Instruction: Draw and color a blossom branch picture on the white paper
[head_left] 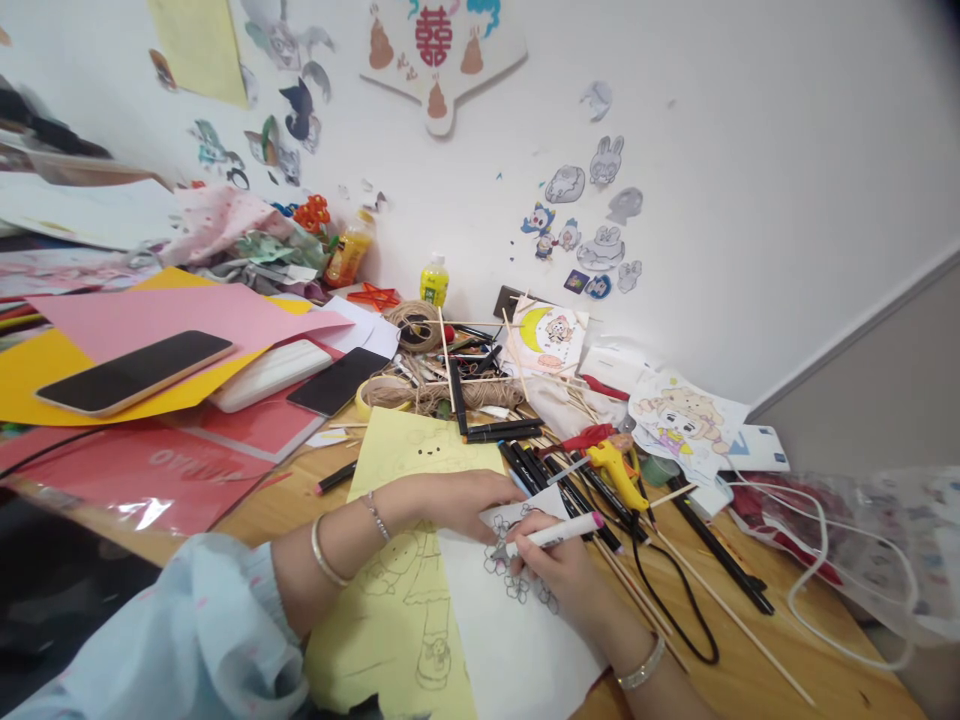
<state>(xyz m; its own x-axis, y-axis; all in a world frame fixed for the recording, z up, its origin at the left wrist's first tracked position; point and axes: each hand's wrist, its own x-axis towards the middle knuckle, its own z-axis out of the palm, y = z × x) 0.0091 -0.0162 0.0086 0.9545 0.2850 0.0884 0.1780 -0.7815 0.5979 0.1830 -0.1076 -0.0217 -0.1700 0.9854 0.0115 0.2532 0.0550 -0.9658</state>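
My right hand [566, 575] grips a white marker [566, 530] with a pink end, its tip down on a white sheet of paper [502, 655]. Outlined flowers [536, 590] are drawn on that sheet, a few with grey-purple colour in them; my fingers cover part of them. My left hand [476, 500] lies flat across the top of the white sheet, fingers stretched out, holding nothing. Beneath the white sheet and my left forearm is a yellow sheet [382, 640] with pencil-like line drawings of figures.
Black markers [536, 465] and a yellow glue gun [619, 475] lie beyond my hands. Thin wooden sticks [739, 620] and a white cable [817, 580] are on the right. A phone [135, 370] rests on coloured paper at left. Bottles [433, 280] stand by the wall.
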